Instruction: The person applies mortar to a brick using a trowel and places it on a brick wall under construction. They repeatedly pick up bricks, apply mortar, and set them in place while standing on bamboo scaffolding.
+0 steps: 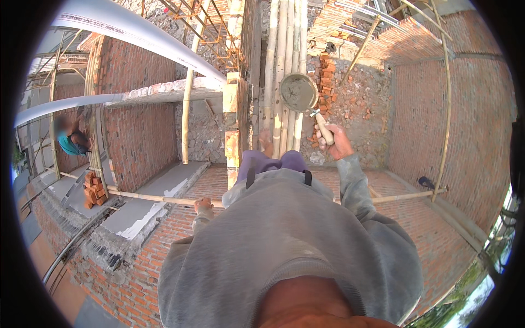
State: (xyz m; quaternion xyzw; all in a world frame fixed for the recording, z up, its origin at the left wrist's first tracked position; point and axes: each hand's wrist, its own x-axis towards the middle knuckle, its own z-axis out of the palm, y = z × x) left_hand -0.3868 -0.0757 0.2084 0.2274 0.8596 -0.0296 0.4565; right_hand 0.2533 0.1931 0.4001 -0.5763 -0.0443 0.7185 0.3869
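Observation:
My right hand (340, 143) is closed round the pale wooden handle of a trowel (325, 127). Its metal neck meets the rim of a round bucket (281, 101) with grey mortar (299, 94) in it; I cannot make out the blade against the mortar. The bucket rests on several bamboo poles (273, 60) laid side by side ahead of me. My left hand (204, 204), low at my left side, has its fingers curled over a horizontal bamboo pole (158, 198). A narrow brick wall (232, 131) rises just left of my legs.
A white pipe (142, 33) slants across the upper left. Loose bricks (327, 82) are heaped right of the bucket, and more bricks (94, 190) are stacked far left. Another person (74, 139) is beyond the left scaffolding. Tall brick walls (448, 109) stand at the right.

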